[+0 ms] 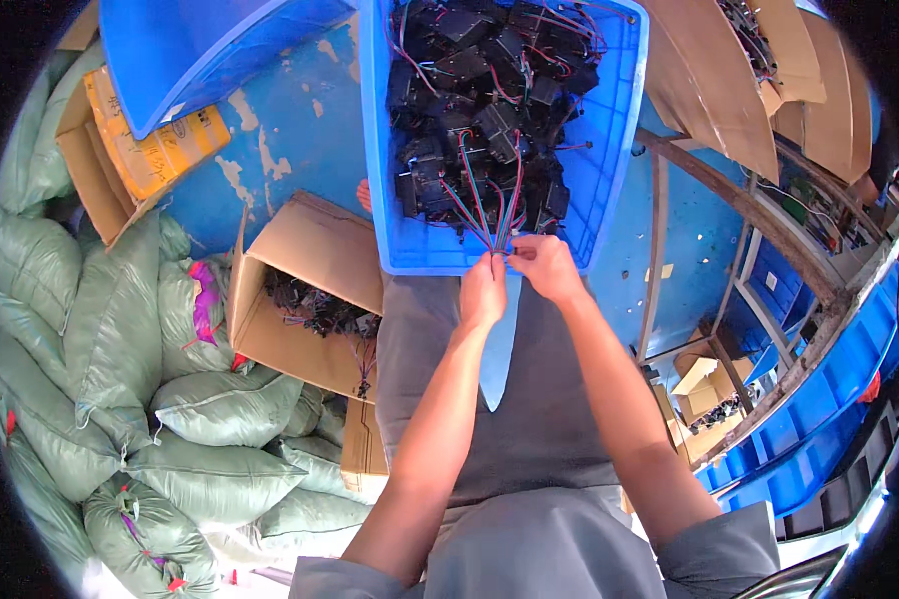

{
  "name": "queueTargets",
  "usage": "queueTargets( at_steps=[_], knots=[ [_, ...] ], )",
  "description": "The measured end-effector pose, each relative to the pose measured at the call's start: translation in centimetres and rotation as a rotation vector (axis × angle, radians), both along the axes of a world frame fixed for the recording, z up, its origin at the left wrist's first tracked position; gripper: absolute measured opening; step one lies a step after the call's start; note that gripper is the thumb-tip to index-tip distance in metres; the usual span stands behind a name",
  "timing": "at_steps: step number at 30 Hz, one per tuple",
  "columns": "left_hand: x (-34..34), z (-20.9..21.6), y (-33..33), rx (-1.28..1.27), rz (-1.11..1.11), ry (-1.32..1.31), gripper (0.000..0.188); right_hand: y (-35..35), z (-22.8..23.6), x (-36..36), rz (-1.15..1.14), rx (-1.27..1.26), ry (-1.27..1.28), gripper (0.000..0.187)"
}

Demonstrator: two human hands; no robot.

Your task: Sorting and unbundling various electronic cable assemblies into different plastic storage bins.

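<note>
A bundle of thin coloured wires [486, 212] fans out from several black plastic parts [474, 70] piled in a blue crate [624, 110]. The strands come together at the crate's near rim. My left hand [482, 292] is closed around the gathered end of the wires. Just right of it, my right hand [551, 270] pinches at the same gathered spot, its fingertips close to those of the left. Any small piece between the fingertips is too small to make out. Both hands are just over the crate's near edge, above my lap.
Left of my legs, an open cardboard box [305, 250] holds more wired black parts. Filled green sacks [120, 329] are piled at far left. Another blue crate [210, 50] stands at upper left. A metal frame [759, 215] with cardboard boxes is on the right.
</note>
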State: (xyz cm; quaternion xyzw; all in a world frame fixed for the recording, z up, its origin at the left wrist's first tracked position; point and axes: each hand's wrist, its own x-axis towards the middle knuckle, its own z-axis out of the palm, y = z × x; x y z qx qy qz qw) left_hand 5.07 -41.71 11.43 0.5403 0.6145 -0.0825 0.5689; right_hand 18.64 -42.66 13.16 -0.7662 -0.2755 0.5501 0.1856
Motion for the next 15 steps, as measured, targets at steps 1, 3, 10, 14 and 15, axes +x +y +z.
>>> queueTargets(
  at_steps=[1, 3, 10, 14, 15],
  knots=[
    [-0.1, 0.1, 0.0, 0.013, 0.000, -0.012, 0.034, 0.1, 0.0, -0.6, 0.014, 0.001, -0.036, 0.020],
    [-0.1, 0.3, -0.1, 0.040, 0.000, -0.037, 0.034, 0.1, 0.0, -1.3, 0.042, 0.002, -0.110, 0.020],
    [0.0, 0.4, -0.3, 0.049, -0.025, 0.013, 0.032, 0.0, 0.7, -2.7, 0.097, -0.012, -0.237, 0.019],
    [0.6, 0.1, -0.2, 0.021, 0.003, -0.062, 0.029, -0.5, 0.7, -3.2, 0.150, 0.056, -0.433, 0.017],
    [0.8, 0.2, -0.1, 0.020, 0.011, -0.085, 0.028, -0.4, 1.0, -3.0, 0.174, 0.054, -0.448, 0.015]
  ],
)
